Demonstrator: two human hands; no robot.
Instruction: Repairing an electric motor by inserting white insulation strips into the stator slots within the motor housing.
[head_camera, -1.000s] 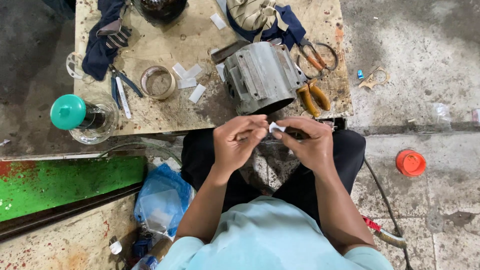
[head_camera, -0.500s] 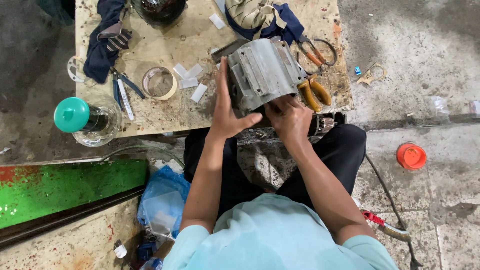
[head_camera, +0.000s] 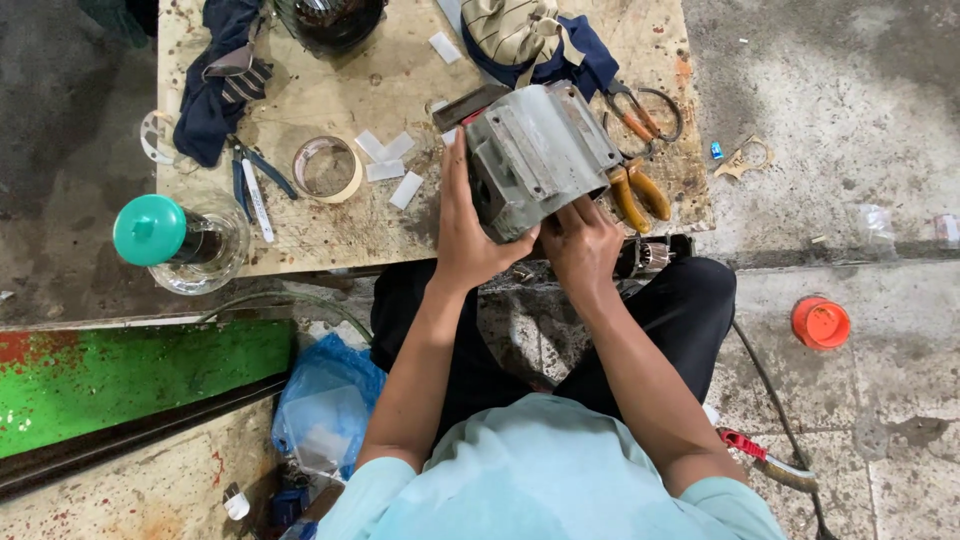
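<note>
A stained wooden table (head_camera: 330, 230) is seen from above, set over a grey concrete floor (head_camera: 830, 120). Near its front edge a grey metal motor housing (head_camera: 540, 155) is tilted toward the seated person and is gripped from both sides. The left hand (head_camera: 468, 232) is laid flat against the housing's left face, fingers spread upward and pressing on the metal. The right hand (head_camera: 583, 240) is curled against the lower front corner of the housing, fingertips tucked at its open end; whether something small is pinched there cannot be told. Just right of the housing, yellow-handled pliers (head_camera: 638, 193) are lying, and scissors (head_camera: 640, 112) beyond them. A dark blue cloth (head_camera: 212, 95) is draped at the table's left. A roll of tape (head_camera: 326, 168) is placed left of centre, with white paper strips (head_camera: 388, 165) beside it. A teal-capped glass jar (head_camera: 165, 235) stands at the left front corner.
</note>
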